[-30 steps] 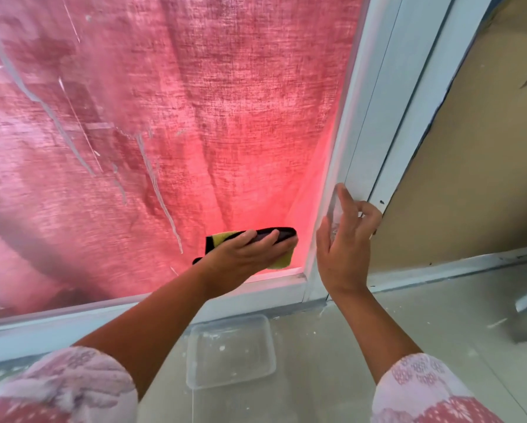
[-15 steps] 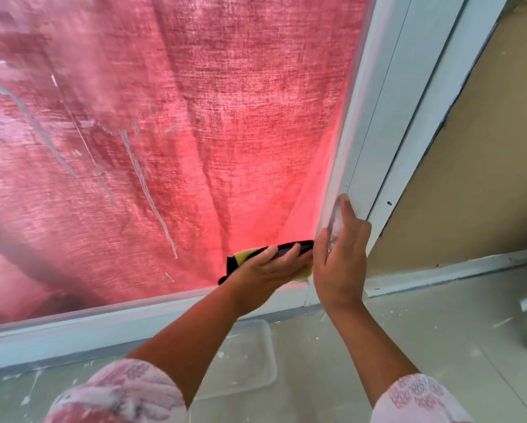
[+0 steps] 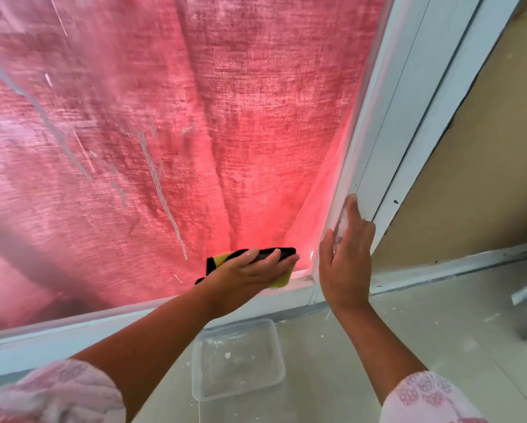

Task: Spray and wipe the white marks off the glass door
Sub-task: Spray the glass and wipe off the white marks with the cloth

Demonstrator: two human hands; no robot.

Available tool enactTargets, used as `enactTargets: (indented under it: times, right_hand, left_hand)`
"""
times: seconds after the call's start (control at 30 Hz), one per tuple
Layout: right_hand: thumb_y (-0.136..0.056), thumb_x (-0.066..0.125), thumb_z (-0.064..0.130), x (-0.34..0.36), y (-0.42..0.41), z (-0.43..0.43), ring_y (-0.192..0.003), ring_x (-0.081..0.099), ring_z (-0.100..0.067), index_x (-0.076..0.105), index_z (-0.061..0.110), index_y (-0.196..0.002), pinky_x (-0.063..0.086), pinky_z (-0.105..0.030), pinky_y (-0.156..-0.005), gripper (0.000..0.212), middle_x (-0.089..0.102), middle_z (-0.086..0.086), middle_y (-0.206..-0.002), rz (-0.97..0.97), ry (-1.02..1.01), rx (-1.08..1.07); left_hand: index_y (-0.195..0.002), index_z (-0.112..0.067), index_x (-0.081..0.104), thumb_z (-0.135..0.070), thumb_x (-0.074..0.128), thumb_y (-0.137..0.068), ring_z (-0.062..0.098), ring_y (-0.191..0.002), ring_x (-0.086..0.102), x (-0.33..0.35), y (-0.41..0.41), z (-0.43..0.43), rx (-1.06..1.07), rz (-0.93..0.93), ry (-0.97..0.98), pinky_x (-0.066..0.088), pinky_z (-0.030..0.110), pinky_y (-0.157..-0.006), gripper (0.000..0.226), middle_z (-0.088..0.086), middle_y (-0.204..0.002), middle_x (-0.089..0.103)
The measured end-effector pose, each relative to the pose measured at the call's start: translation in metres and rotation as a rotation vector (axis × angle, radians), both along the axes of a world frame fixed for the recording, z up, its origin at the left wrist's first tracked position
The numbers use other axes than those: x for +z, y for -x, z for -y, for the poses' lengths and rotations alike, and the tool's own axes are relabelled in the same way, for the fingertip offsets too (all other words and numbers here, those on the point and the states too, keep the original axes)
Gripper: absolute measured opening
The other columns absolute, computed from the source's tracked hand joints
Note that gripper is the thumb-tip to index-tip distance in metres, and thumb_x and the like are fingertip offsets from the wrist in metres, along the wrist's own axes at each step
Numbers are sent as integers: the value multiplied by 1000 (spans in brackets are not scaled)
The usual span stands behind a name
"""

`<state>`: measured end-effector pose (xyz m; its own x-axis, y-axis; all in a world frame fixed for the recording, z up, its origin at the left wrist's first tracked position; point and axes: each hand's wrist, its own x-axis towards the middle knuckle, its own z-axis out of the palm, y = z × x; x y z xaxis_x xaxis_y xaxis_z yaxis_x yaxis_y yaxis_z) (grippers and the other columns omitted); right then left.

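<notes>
left hand [image 3: 256, 267]: fingers flat, pressing | right hand [image 3: 344, 257]: fingers straight, upright

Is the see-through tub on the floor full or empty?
Empty of things: the clear tub shows only white specks on its bottom. Whether it holds water, cannot tell.
</notes>
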<state>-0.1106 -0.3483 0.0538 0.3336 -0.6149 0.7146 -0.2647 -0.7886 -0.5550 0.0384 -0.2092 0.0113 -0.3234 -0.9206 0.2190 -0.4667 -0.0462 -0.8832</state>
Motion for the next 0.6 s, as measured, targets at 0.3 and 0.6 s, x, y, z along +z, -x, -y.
enactTargets:
  times: [0.3,0.6]
  right_hand:
    - [-96,48,15,4,2,-1,-77,56,-33,15,27,-147,49,-35,-60,61,43,-15,-106,-56,2,-23]
    - [-93,53,9,14,-2,-18,-106,41,-19,20,5,-148,51,-45,-80,64,45,-20,-127,-95,-86,10]
  left_hand:
    - [-154,-17,8,-20,30,-88,20,-144,13,-26,11,11,53,8,-32,16,36,-115,69,1,-161,1]
    - [-154,-16,13,-6,22,-98,20,-144,18,26,-25,-60,44,-74,133,18,39,-114,57,1,-161,7]
